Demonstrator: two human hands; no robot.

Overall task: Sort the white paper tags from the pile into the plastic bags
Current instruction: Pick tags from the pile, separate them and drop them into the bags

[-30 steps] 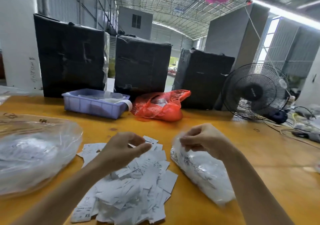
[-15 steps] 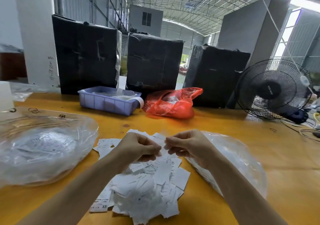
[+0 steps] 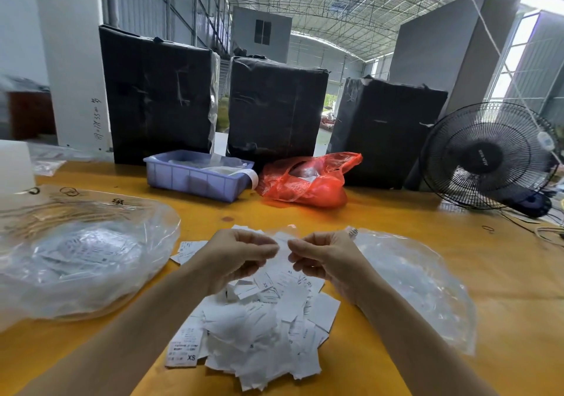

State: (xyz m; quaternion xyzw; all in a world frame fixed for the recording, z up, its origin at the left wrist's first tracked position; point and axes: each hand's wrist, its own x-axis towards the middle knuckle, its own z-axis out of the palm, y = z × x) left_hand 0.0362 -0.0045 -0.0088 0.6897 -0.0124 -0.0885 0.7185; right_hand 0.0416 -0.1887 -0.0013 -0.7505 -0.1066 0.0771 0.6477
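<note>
Hovering hands: the left hand (image 3: 241, 255) and right hand (image 3: 320, 257) met above the far end of the pile of white paper tags (image 3: 259, 319), fingers curled, fingertips nearly touching.
Grip: both hands seemed to pinch a thin clear film or tag between them; what exactly was held I cannot tell.
Forearms: they came in from the near edge, one on each side of the pile.
Left side: a clear plastic bag (image 3: 79, 258) with tags inside lay near the pile.
Right side: a second clear bag (image 3: 421, 286) lay just beside the right wrist.
Open room: bare yellow table (image 3: 503, 273) stretched right; far off stood a blue bin (image 3: 195, 179), red bag (image 3: 308, 182) and black fan (image 3: 485, 157).
</note>
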